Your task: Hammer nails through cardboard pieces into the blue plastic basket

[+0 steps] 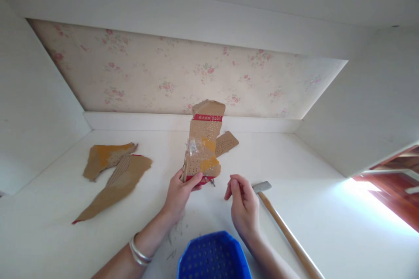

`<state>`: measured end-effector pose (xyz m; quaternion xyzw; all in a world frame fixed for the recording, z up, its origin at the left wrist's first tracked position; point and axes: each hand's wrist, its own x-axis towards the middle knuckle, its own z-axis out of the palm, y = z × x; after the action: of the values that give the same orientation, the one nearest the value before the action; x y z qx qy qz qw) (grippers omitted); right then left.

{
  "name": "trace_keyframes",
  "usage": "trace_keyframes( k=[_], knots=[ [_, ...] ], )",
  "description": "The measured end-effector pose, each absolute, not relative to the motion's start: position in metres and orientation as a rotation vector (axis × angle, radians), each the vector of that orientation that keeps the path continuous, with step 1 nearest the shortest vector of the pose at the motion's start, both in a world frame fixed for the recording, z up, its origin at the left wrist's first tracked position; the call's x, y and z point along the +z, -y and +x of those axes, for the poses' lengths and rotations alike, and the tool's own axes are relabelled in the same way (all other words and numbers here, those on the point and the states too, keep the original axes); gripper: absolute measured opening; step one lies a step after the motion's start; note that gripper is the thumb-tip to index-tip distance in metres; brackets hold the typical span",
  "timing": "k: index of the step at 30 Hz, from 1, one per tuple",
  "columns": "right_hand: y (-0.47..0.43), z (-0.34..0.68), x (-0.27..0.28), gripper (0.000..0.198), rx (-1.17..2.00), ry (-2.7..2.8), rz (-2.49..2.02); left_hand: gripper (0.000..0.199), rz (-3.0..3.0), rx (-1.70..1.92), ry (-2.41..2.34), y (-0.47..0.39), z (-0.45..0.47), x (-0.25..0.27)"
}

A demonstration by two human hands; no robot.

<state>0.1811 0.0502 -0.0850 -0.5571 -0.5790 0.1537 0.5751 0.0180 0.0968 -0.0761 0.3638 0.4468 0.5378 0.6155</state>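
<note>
My left hand [183,189] grips a torn piece of brown cardboard [204,130] by its lower end, thumb on the front face. The cardboard stands raised, dotted with small holes, with red printed strips, orange-yellow patches and clear tape. A small thin metal piece [212,182] pokes out at its bottom edge. To the right, apart from the cardboard, my right hand [244,202] is closed with curled fingers; whether it holds anything small is hidden. Below and between my hands sits a blue plastic basket [214,237] with a perforated bottom.
A hammer [284,229] with a wooden handle lies right of my right hand. Torn cardboard scraps [126,187] lie at left, and a smaller holed scrap [227,143] is behind the held piece. Small dark bits [172,253] are scattered left of the basket. White panels surround the white surface.
</note>
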Motion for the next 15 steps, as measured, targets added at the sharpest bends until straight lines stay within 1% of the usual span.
trace_keyframes(
  k=[4,8,15],
  knots=[
    [-0.046,0.175,-0.086,0.022,0.543,1.446,-1.264,0.037,1.078,1.229,-1.092,-0.091,0.023,-0.076],
    [-0.05,0.17,-0.087,0.013,0.519,1.426,-1.265,0.028,1.295,1.188,-1.11,-0.085,0.026,-0.075],
    [-0.053,0.167,-0.088,0.013,0.54,1.468,-1.312,0.017,1.665,1.23,-1.354,-0.083,0.025,-0.078]
  ],
)
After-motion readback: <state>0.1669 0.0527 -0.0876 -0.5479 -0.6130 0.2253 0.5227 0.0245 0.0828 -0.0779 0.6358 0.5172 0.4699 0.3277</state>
